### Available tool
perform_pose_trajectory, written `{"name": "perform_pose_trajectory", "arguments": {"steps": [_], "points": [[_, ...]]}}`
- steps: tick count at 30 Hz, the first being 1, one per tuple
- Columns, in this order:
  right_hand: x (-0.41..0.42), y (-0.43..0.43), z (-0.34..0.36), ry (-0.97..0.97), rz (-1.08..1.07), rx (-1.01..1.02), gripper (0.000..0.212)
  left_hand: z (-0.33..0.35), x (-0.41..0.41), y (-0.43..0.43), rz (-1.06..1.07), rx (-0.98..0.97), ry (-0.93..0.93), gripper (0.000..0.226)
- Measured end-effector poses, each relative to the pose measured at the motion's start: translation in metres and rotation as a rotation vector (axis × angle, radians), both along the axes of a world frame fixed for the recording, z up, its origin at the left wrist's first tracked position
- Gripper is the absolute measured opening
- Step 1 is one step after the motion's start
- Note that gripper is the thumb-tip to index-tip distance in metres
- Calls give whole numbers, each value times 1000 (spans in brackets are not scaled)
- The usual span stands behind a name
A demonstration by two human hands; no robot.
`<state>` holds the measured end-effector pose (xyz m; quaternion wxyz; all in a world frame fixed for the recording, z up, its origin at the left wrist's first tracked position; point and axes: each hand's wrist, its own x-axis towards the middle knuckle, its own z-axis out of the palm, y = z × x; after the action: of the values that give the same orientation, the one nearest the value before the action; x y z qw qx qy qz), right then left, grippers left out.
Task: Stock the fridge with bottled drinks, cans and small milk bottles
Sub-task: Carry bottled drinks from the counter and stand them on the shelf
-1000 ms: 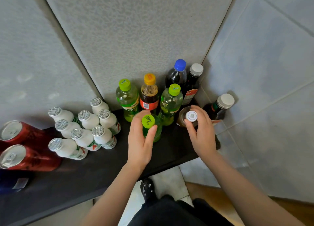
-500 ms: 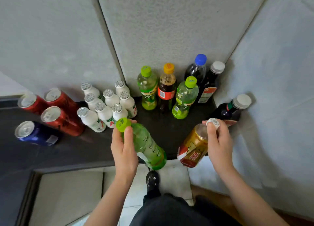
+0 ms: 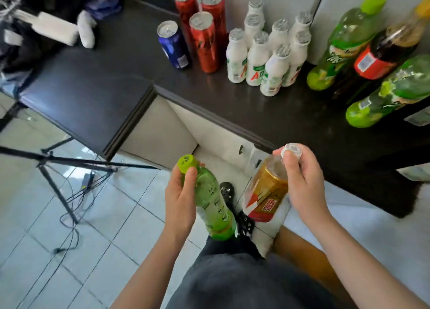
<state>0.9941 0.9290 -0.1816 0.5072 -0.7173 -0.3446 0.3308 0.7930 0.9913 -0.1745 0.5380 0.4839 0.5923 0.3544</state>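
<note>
Head view, single camera

Left hand (image 3: pixel 180 197) is curled round the neck of the green bottle (image 3: pixel 213 204), thumb just under the lime cap. The bottle hangs tilted, its base toward the person's legs. Right hand (image 3: pixel 302 180) is wrapped over the white cap end of the amber tea bottle (image 3: pixel 267 192), whose body slants down with nothing under it. Both bottles are off the counter (image 3: pixel 279 115) and over the tiled floor, near each other but apart. Fridge not in view.

Left on the counter: blue can (image 3: pixel 173 45), three red cans (image 3: pixel 206 43), the cluster of small milk bottles (image 3: pixel 267 55), and the large bottles (image 3: pixel 339 43) at the right, blurred.

Risks (judgement):
1. Both grips sit high. A full bottle swinging from neck or cap may slip, the amber one sooner, and would land on tile or on the shoe (image 3: pixel 226 190) below
2. Holding by the cap could twist it loose if the wrist turns
3. The tripod (image 3: pixel 58 166) leg and loose cables (image 3: pixel 69 211) lie to the left, so turning that way with full hands risks a trip
4. The bottle bases may knock together as the arms swing
5. No hand is free for a fridge door, which invites an awkward one-handed juggle
</note>
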Motion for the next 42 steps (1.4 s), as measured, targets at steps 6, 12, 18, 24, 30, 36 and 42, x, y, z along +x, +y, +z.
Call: {"name": "perform_pose_trajectory", "arguments": {"steps": [6, 12, 18, 24, 30, 36, 42], "points": [[-54, -7, -11, 60, 207, -107, 25, -7, -54, -36, 121, -59, 33, 24], [-120, 13, -15, 14, 465, -117, 26, 0, -107, -65, 288, -36, -20, 28], [-235, 11, -1, -36, 672, -56, 27, 4, -206, -119, 499, 21, -26, 26], [-388, -41, 16, 16, 771, 3, 32, 9, -345, -214, 822, 82, -42, 30], [-544, -106, 38, 107, 968, 108, 41, 18, -484, -319, 1066, 202, 31, 29], [-666, -171, 54, 139, 1156, 171, 34, 30, -579, -416, 1303, 269, 76, 34], [-773, -231, 56, 142, 1454, 147, 37, 16, -632, -499, 1607, 280, 30, 30]]}}
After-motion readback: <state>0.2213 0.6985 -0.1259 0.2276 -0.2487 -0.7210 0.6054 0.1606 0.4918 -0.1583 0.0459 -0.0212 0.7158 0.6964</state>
